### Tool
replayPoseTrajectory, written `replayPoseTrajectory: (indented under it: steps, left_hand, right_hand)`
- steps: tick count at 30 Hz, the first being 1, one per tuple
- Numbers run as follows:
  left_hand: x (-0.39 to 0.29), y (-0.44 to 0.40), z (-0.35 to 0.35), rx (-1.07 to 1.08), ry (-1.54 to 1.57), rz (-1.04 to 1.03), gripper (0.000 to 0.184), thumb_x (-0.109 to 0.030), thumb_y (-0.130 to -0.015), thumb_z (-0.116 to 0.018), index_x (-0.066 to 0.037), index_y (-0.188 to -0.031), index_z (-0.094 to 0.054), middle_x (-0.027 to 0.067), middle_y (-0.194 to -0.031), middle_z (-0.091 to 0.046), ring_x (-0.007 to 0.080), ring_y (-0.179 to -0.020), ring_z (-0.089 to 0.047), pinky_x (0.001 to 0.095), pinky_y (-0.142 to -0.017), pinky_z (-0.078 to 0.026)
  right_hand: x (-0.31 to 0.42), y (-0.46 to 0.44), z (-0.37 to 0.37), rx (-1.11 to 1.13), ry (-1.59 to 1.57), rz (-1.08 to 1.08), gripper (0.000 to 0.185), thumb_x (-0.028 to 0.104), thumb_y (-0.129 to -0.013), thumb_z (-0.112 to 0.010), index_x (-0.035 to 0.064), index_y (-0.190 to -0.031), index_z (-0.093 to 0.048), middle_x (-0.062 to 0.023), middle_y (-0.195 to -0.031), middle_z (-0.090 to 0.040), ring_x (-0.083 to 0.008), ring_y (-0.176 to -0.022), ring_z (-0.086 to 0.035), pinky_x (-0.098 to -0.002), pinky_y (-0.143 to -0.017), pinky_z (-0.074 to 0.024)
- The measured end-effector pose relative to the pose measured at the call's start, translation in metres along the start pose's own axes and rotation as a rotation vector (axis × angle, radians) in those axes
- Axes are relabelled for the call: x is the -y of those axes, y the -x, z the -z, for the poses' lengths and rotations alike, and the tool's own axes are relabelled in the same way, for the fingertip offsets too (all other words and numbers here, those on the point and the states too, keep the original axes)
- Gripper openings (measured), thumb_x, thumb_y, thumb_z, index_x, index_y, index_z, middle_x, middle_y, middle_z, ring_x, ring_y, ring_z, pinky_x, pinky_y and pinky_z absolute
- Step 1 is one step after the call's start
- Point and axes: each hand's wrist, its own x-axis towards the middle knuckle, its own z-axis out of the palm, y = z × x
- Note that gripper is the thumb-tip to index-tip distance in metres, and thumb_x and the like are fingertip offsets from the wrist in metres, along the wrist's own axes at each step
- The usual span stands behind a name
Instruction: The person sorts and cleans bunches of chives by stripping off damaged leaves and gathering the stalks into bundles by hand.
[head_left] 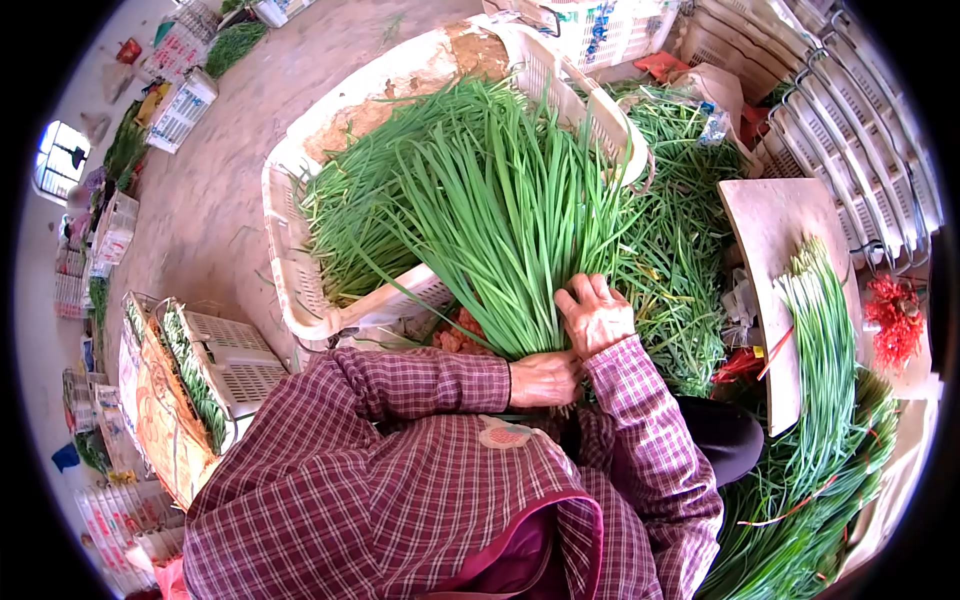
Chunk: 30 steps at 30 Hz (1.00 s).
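A thick bunch of garlic chives [505, 220] fans out in front of me, its green leaves pointing away over a white plastic crate. My left hand [545, 380] is wrapped round the lower end of the bunch, close to my lap. At the bunch's right side, my right hand [597, 315] has its fingers curled and pinched against the stalks, just above the left hand. The cut ends are mostly hidden by my hands and sleeves. More chives lie loose in the white crate [285, 260] beneath the leaf tips.
Loose green leaves [680, 240] are heaped to the right of the crate. A board [745, 290] bears chives [830, 330] on its right, near red ties [893, 320]. Stacked crates [850, 140] rise at the right. Another crate [235, 360] stands on the left floor.
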Motion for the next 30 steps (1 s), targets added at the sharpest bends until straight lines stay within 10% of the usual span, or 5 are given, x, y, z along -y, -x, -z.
replayPoseTrajectory:
  steps: [24, 30]
  left_hand:
    - [0.000, -0.004, 0.020, 0.059, -0.095, -0.022, 0.007, -0.011, -0.070, -0.060, -0.007, -0.067, -0.056, 0.0035, -0.069, -0.056, 0.0151, -0.070, -0.054, 0.0290, -0.070, -0.044]
    - [0.002, -0.004, 0.021, 0.057, 0.016, -0.017, 0.009, -0.011, -0.072, -0.057, -0.004, -0.066, -0.055, 0.0044, -0.069, -0.059, 0.0167, -0.073, -0.057, 0.0309, -0.073, -0.046]
  right_hand:
    - [-0.015, 0.009, 0.005, 0.229, -0.159, -0.128, 0.019, 0.016, -0.076, -0.054, 0.0198, -0.094, -0.060, -0.0029, -0.098, -0.055, -0.0218, -0.095, -0.055, -0.0350, -0.072, -0.0518]
    - [-0.012, 0.015, 0.005, -0.102, -0.116, 0.085, 0.014, 0.011, -0.069, -0.064, 0.0116, -0.080, -0.057, -0.0004, -0.078, -0.056, -0.0185, -0.076, -0.057, -0.0308, -0.058, -0.0509]
